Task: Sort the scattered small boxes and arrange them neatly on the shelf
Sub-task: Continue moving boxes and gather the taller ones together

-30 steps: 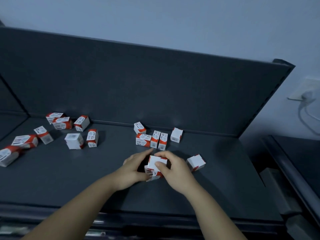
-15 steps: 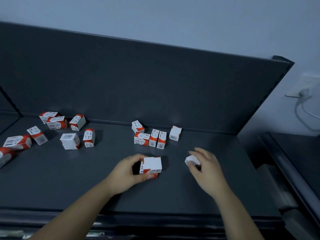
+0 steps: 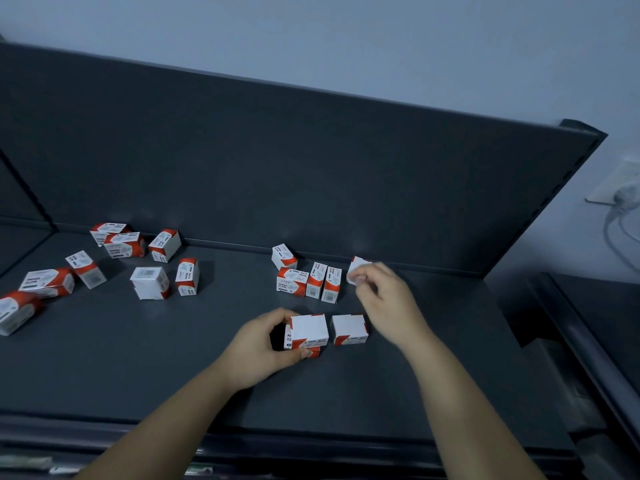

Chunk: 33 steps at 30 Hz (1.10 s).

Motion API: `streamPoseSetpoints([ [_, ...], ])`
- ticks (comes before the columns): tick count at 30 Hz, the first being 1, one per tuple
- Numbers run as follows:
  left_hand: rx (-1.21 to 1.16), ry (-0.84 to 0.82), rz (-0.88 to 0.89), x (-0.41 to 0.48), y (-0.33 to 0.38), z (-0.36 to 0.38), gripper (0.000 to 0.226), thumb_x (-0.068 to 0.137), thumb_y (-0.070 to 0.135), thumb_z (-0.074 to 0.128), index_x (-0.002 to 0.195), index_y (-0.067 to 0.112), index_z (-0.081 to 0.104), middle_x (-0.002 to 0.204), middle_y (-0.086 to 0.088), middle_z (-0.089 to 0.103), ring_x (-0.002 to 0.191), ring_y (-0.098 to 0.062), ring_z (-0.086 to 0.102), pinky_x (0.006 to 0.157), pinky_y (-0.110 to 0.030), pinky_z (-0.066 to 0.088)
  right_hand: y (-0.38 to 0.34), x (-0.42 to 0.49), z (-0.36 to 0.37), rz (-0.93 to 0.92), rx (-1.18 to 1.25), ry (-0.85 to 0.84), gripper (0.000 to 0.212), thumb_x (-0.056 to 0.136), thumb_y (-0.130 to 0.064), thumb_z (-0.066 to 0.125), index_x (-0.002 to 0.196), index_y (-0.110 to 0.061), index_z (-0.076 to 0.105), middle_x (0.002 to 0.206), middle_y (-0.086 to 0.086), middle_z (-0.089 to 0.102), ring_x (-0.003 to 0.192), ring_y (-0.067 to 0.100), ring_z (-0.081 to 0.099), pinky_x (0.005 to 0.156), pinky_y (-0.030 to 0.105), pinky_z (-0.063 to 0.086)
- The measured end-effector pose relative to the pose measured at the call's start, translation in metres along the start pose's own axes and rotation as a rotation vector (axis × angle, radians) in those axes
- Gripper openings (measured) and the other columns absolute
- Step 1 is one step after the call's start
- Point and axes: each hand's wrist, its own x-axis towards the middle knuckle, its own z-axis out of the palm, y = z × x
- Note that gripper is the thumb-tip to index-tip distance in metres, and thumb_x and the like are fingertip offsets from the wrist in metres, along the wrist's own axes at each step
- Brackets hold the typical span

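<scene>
Since the earlier frame, right hand [image 3: 388, 301] has left the single box [image 3: 349, 329], which now sits just beside the stack [image 3: 309, 330] at its 3 o'clock, and has gone to the rear box [image 3: 356, 266] at 1 o'clock. Left hand [image 3: 263, 346]: fingers and thumb curled round the stack, near the middle of the shelf [image 3: 346, 393]. Right hand: fingertips on the rear box, blurred; whether they already pinch it cannot be told. Cluster [image 3: 313, 280] of four boxes at 12 o'clock from the stack; scattered boxes [image 3: 152, 282], about eight, at 9 to 10 o'clock, well apart from it. Step in hand, as judged: fetch the rear box to the row. Advice: pinch it across two opposite faces, lift clear of the cluster, set it flush at 3 o'clock of the single box with printed faces matching, and keep the left hand bracing the stack. Hidden or unclear: the number of boxes in the stack, its lower members covered by the palm; most label print; the far-left box, cut by the frame edge. Also in view: back panel [image 3: 311, 168], wall socket [image 3: 620, 188] at 2 o'clock.
</scene>
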Motion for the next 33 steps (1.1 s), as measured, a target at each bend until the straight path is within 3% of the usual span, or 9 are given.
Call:
streamPoseSetpoints([
  [6,0.009,0.036,-0.009,0.000,0.003,0.001,0.042,0.073,0.022,0.085,0.108,0.033,0.064,0.101,0.025,0.069,0.097,0.004,0.064,0.083,-0.010,0.046,-0.002,0.036,0.032,0.089,-0.228,-0.290,0.071,0.091,-0.026,0.067,0.152,-0.020,0.030,0.152,0.001,0.039,0.138,0.020,0.038,0.112,0.037,0.037],
  [11,0.023,0.048,0.002,0.000,0.002,0.001,0.042,0.073,0.024,0.085,0.108,0.033,0.064,0.102,0.025,0.069,0.097,0.005,0.064,0.083,-0.009,0.046,0.010,0.025,0.030,0.126,-0.012,-0.059,0.068,0.082,-0.029,0.075,0.142,-0.029,0.044,0.138,-0.003,0.046,0.124,0.016,0.051,0.101,0.029,0.044],
  [15,0.020,0.053,0.009,0.001,0.001,0.002,0.042,0.073,0.024,0.085,0.108,0.033,0.064,0.102,0.025,0.069,0.097,0.005,0.064,0.084,-0.010,0.047,0.014,-0.008,0.018,0.088,0.265,0.060,0.047,0.081,-0.030,0.075,0.121,-0.044,0.056,0.117,-0.012,0.042,0.100,0.011,0.058,0.091,0.025,0.050],
  [18,0.031,0.061,0.009,0.002,-0.002,0.003,0.043,0.072,0.025,0.086,0.109,0.031,0.064,0.102,0.023,0.070,0.098,0.003,0.065,0.087,-0.015,0.048,0.022,-0.045,0.028,0.014,0.110,0.029,0.035,0.079,-0.034,0.078,0.110,-0.037,0.061,0.113,-0.022,0.041,0.098,0.004,0.056,0.092,0.022,0.047],
  [21,0.040,0.062,0.011,0.002,-0.002,0.003,0.044,0.073,0.027,0.085,0.110,0.032,0.064,0.104,0.023,0.070,0.099,0.004,0.064,0.088,-0.017,0.049,0.030,-0.066,0.038,0.024,-0.061,0.049,0.050,0.073,-0.046,0.080,0.112,-0.032,0.053,0.111,-0.021,0.037,0.104,0.010,0.053,0.096,0.038,0.045],
  [23,0.046,0.062,0.011,0.002,-0.002,0.003,0.044,0.073,0.028,0.085,0.111,0.033,0.063,0.104,0.023,0.070,0.099,0.004,0.064,0.088,-0.017,0.048,0.030,-0.068,0.036,0.011,-0.175,0.072,0.055,0.070,-0.052,0.080,0.112,-0.028,0.053,0.109,-0.016,0.038,0.105,0.011,0.050,0.095,0.037,0.040],
  [26,0.053,0.065,0.002,0.002,-0.003,0.004,0.045,0.073,0.029,0.085,0.111,0.033,0.064,0.103,0.022,0.070,0.099,0.004,0.065,0.088,-0.019,0.049,0.030,-0.064,0.024,-0.019,-0.133,0.052,0.054,0.068,-0.053,0.079,0.110,-0.030,0.055,0.113,-0.016,0.038,0.108,0.005,0.046,0.094,0.027,0.036],
  [29,0.061,0.070,-0.002,0.002,-0.003,0.004,0.045,0.072,0.029,0.085,0.111,0.033,0.064,0.103,0.022,0.070,0.099,0.004,0.064,0.088,-0.018,0.049,0.033,-0.055,0.011,0.001,0.045,-0.148,0.060,0.079,-0.038,0.077,0.130,-0.040,0.046,0.133,-0.024,0.034,0.124,-0.010,0.036,0.098,0.009,0.030],
  [33,0.039,0.071,-0.011,0.001,-0.001,0.003,0.046,0.072,0.028,0.086,0.112,0.033,0.065,0.104,0.023,0.070,0.099,0.004,0.064,0.087,-0.013,0.047,0.043,-0.053,0.006,0.043,0.097,-0.264,0.053,0.088,-0.026,0.072,0.130,-0.047,0.046,0.123,-0.026,0.056,0.115,-0.013,0.047,0.093,0.011,0.037],
])
